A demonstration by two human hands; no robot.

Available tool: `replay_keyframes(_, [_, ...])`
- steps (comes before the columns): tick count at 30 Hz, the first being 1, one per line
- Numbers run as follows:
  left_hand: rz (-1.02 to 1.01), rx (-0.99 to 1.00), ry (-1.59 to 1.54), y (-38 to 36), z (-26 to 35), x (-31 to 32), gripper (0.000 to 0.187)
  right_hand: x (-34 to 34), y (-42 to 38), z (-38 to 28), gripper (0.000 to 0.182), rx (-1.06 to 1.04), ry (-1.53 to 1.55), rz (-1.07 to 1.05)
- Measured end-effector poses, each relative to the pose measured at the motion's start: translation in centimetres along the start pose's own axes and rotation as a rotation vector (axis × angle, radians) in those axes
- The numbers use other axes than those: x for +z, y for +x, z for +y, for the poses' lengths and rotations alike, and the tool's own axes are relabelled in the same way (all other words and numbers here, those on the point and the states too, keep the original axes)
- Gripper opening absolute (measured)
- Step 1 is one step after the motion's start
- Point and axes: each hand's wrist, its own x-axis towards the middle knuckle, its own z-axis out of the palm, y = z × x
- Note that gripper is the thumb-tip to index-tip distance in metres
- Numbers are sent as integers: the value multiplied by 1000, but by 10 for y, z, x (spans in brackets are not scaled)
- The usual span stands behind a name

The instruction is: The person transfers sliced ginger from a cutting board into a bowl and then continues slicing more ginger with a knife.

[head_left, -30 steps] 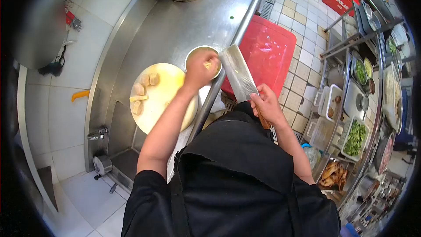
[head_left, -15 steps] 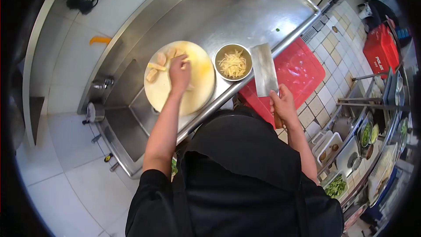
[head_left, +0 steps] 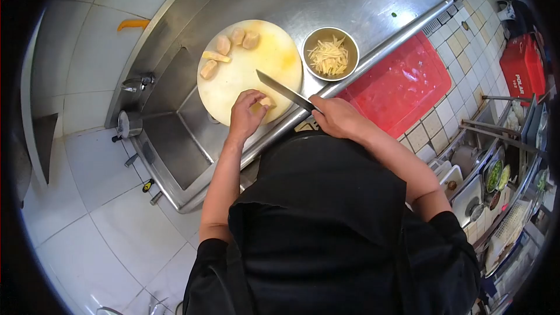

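Note:
My left hand (head_left: 247, 114) is on the near part of the round cutting board (head_left: 245, 79), its fingers closed on a pale piece of what looks like peeled ginger (head_left: 267, 102). In my right hand (head_left: 333, 116) is a cleaver (head_left: 284, 90), gripped by its handle. The blade appears nearly edge-on, slanting over the board just beyond the held piece. Several more ginger chunks (head_left: 223, 45) lie along the board's far left side, with a yellower slice (head_left: 216, 56) among them. Right of the board stands a metal bowl (head_left: 307, 65) of thin pale yellow strips (head_left: 329, 55).
The board rests on a steel sink counter (head_left: 256, 0), with a basin (head_left: 175, 140) to its left. A red lid or tub (head_left: 402, 84) lies below the counter's right edge. Shelves with food containers (head_left: 466, 201) stand at the right.
My left hand has drawn back from the far chunks toward me with a piece. My right hand has brought the cleaver from beside the bowl to over the board. The view has shifted.

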Motion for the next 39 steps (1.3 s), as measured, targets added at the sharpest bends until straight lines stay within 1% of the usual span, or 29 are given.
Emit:
replay_keyframes(1, [51, -21, -3, -3, -1, 2, 32, 8, 5, -2, 26, 8, 10, 6])
replay_keyframes(2, [100, -40, -9, -5, -2, 3, 32, 16, 11, -2, 25, -9, -51, 1])
replay_keyframes(3, [88, -36, -10, -6, -1, 4, 32, 21, 14, -6, 25, -25, -116, -5])
replay_keyframes(5, [117, 86, 85, -7, 1, 7, 31, 24, 12, -16, 24, -23, -166, 22])
replay_keyframes(6, [128, 88, 30, -6, 1, 9, 30, 24, 8, -23, 24, -30, -216, 39])
replay_keyframes(9, [135, 22, 82, -5, 1, 12, 32, 21, -2, -36, 25, -11, -271, 32])
replay_keyframes(12, [104, 12, 133, -6, 4, 8, 33, 23, -19, -45, 27, -2, -308, 60])
replay_keyframes(19, [99, -33, 111, -13, 3, 10, 34, 17, -37, -66, 28, 80, -336, -12])
replay_keyframes(21, [128, -7, 65, -14, -1, 10, 35, 20, -36, -67, 28, 82, -353, 15])
replay_keyframes(25, [143, -5, 43, -14, 2, 10, 35, 23, -32, -72, 29, 121, -364, -23])
replay_keyframes(27, [105, -43, 80, -13, 6, 8, 36, 23, -30, -73, 27, 141, -365, -16])
replay_keyframes(28, [107, -44, 78, -13, 5, 8, 36, 23, -29, -73, 27, 139, -368, -17])
replay_keyframes(30, [112, -25, 69, -12, 3, 9, 37, 23, -27, -72, 22, 93, -389, -37])
replay_keyframes(33, [112, -42, 48, -12, 2, 9, 37, 23, -22, -74, 19, 101, -404, -53])
replay_keyframes(36, [119, -54, 25, -12, 7, 8, 36, 32, -17, -66, 19, 149, -380, -58])
replay_keyframes(39, [120, -59, 23, -12, 5, 9, 35, 34, -9, -64, 18, 135, -371, -73])
